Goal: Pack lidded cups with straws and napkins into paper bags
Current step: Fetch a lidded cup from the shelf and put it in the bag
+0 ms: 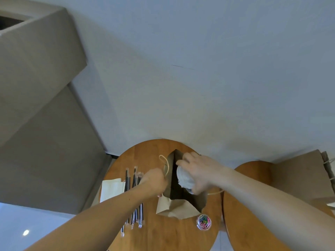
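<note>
Right now the right hand (198, 172) curls round the cup (184, 178) at the mouth of the bag (172, 208), whose rim the left hand (154, 180) pinches open — let that rim slacken and the cup may snag, tip, or tear the paper.

Your right hand (199, 171) grips a lidded cup (184, 177) from above, at the mouth of the open paper bag (171, 205). Your left hand (154, 180) holds the bag's left rim. Wrapped straws (141, 214) and napkins (111, 189) lie to the left on the tabletop (163, 236).
</note>
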Action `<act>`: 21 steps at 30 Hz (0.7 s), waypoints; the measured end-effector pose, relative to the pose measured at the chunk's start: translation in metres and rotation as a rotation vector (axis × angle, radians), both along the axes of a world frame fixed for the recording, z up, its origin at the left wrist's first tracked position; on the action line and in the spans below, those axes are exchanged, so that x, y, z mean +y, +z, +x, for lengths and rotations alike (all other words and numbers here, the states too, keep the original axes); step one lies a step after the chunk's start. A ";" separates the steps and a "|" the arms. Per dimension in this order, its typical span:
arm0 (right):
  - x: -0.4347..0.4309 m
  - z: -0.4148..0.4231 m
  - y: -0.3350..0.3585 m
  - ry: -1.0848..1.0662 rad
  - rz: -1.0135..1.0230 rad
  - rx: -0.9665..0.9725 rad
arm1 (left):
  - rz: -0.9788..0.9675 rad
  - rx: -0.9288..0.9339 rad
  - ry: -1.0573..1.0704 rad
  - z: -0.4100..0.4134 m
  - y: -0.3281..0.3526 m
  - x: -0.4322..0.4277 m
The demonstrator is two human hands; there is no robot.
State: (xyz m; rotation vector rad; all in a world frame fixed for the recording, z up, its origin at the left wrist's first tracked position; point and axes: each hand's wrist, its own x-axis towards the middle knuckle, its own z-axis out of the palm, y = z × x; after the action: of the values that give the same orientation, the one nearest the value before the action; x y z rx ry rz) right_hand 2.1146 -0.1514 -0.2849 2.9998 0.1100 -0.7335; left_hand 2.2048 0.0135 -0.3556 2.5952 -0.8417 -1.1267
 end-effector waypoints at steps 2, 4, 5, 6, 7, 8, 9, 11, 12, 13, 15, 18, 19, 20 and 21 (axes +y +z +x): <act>0.003 -0.002 -0.020 -0.077 0.015 0.024 | -0.052 0.006 0.015 -0.003 -0.001 0.000; 0.007 -0.004 -0.043 -0.158 0.040 0.040 | -0.086 -0.005 0.030 -0.005 -0.002 0.001; 0.010 -0.004 -0.055 -0.194 0.050 0.044 | -0.101 -0.002 0.036 -0.005 -0.002 0.002; 0.014 -0.005 -0.066 -0.236 0.061 0.046 | -0.112 0.002 0.040 -0.005 -0.003 0.003; 0.017 -0.004 -0.078 -0.281 0.073 0.049 | -0.117 0.002 0.044 -0.005 -0.002 0.005; 0.020 -0.004 -0.090 -0.326 0.084 0.053 | -0.119 -0.001 0.051 -0.004 -0.003 0.007; 0.023 -0.003 -0.101 -0.368 0.091 0.061 | -0.120 -0.005 0.059 -0.004 -0.003 0.009; 0.027 0.001 -0.121 -0.436 0.090 0.085 | -0.112 -0.012 0.069 -0.003 -0.005 0.013; 0.030 0.003 -0.131 -0.459 0.083 0.102 | -0.103 -0.016 0.064 -0.003 -0.006 0.015; 0.033 0.006 -0.140 -0.474 0.075 0.120 | -0.094 -0.019 0.059 -0.003 -0.006 0.017; 0.039 0.012 -0.155 -0.497 0.069 0.156 | -0.079 -0.029 0.050 -0.003 -0.007 0.019; 0.047 0.018 -0.172 -0.514 0.072 0.172 | -0.089 -0.037 0.041 -0.005 -0.008 0.021; 0.049 0.019 -0.177 -0.503 0.064 0.161 | -0.095 -0.032 0.044 -0.005 -0.008 0.022; 0.051 0.018 -0.181 -0.490 0.054 0.146 | -0.096 -0.030 0.046 -0.004 -0.007 0.023; 0.053 0.017 -0.185 -0.476 0.043 0.133 | -0.094 -0.033 0.047 -0.004 -0.007 0.023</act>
State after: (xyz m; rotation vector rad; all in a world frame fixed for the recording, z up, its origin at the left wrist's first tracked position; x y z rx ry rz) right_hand 2.1320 -0.0985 -0.4702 3.0395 -0.6103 -0.9729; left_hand 2.2010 0.0366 -0.3629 2.5491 -0.8154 -1.0092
